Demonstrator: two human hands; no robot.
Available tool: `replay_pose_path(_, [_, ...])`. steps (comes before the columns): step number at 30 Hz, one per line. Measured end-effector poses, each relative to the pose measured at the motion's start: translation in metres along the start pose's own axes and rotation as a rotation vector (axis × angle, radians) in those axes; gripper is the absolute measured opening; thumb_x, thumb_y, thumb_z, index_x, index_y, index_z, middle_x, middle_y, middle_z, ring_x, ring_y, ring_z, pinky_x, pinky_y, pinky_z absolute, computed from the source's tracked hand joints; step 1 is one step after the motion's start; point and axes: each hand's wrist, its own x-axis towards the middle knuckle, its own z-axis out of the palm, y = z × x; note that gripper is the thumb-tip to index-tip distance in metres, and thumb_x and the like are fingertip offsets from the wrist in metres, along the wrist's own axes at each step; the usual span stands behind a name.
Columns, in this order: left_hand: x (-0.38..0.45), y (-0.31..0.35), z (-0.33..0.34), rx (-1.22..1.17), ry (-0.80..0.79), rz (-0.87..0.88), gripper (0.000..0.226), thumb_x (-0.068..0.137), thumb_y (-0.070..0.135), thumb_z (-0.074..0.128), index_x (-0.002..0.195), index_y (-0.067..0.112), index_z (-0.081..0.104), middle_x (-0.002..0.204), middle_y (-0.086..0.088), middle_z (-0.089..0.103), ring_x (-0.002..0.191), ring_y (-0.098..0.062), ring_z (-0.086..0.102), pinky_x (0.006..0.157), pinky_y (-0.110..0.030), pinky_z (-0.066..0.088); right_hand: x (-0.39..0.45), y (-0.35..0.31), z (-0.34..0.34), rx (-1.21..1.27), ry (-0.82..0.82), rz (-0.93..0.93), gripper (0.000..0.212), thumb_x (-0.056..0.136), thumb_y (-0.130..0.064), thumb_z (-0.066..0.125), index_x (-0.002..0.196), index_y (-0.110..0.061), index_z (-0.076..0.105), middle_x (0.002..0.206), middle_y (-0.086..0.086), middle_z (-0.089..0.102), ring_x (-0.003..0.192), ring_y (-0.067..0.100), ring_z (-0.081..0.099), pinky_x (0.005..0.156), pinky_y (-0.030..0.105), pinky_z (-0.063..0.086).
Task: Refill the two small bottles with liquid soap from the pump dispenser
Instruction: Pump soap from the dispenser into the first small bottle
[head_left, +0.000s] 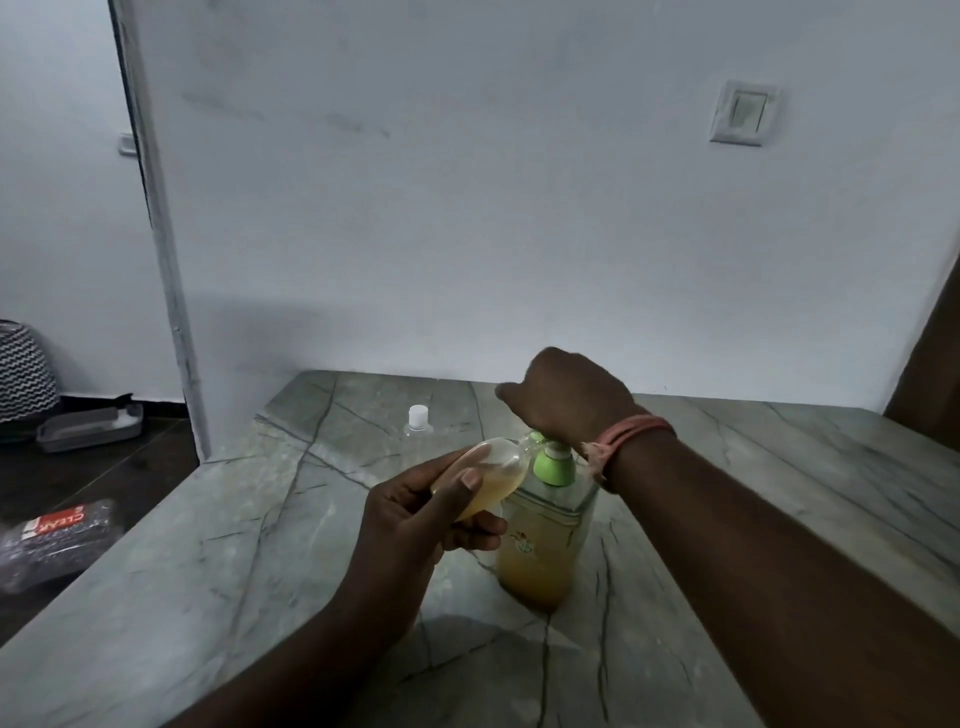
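A clear pump dispenser (540, 551) with a green pump top stands on the marble counter (260, 597), about a third full of amber soap. My left hand (415, 525) holds a small clear bottle (493, 475) tilted, its open mouth up against the green nozzle; amber soap sits in its lower half. My right hand (566, 397) rests fisted on top of the pump head, a pink band around its wrist. A second small clear bottle (418, 423) with a white cap stands upright farther back on the counter, apart from both hands.
White wall with a light switch (743, 111) rises behind the counter. To the left, on the dark floor, lie a grey tray (91, 427), a zigzag-patterned basket (23, 371) and a plastic-wrapped pack with a red label (54, 535).
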Motion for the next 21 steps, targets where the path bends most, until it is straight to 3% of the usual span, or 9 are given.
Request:
replay_pose_path(3, [-0.001, 0.001, 0.0, -0.003, 0.0, -0.002, 0.036, 0.084, 0.019, 0.064, 0.119, 0.014, 0.072, 0.103, -0.013, 0.078, 0.07, -0.03, 0.073, 0.061, -0.033, 0.06, -0.001, 0.004, 0.008, 0.101, -0.039, 0.048, 0.039, 0.087, -0.045, 0.059, 0.061, -0.017, 0.051, 0.062, 0.0, 0.055, 0.063, 0.021, 0.057, 0.06, 0.029, 0.041])
replay_pose_path(11, [-0.004, 0.003, 0.002, -0.002, 0.0, -0.01, 0.036, 0.085, 0.02, 0.065, 0.119, 0.015, 0.072, 0.102, -0.014, 0.078, 0.072, -0.03, 0.074, 0.061, -0.032, 0.06, -0.002, -0.003, -0.003, -0.065, -0.004, -0.004, 0.034, 0.089, -0.045, 0.057, 0.068, -0.02, 0.05, 0.07, -0.002, 0.054, 0.073, 0.023, 0.057, 0.062, 0.029, 0.039])
replay_pose_path(15, [-0.001, 0.002, 0.001, 0.009, -0.008, -0.001, 0.038, 0.083, 0.021, 0.066, 0.12, 0.013, 0.071, 0.103, -0.015, 0.078, 0.072, -0.03, 0.074, 0.061, -0.033, 0.06, -0.001, 0.002, 0.003, 0.079, -0.028, 0.045, 0.039, 0.087, -0.047, 0.06, 0.064, -0.017, 0.05, 0.064, 0.0, 0.055, 0.065, 0.022, 0.056, 0.06, 0.029, 0.039])
replay_pose_path(21, [-0.003, 0.003, 0.001, -0.01, 0.007, -0.002, 0.033, 0.084, 0.019, 0.066, 0.116, 0.015, 0.074, 0.1, -0.016, 0.078, 0.072, -0.032, 0.073, 0.061, -0.033, 0.06, -0.003, -0.002, -0.005, -0.022, -0.042, -0.001, 0.037, 0.089, -0.049, 0.057, 0.068, -0.02, 0.051, 0.07, -0.002, 0.055, 0.071, 0.021, 0.057, 0.066, 0.03, 0.042])
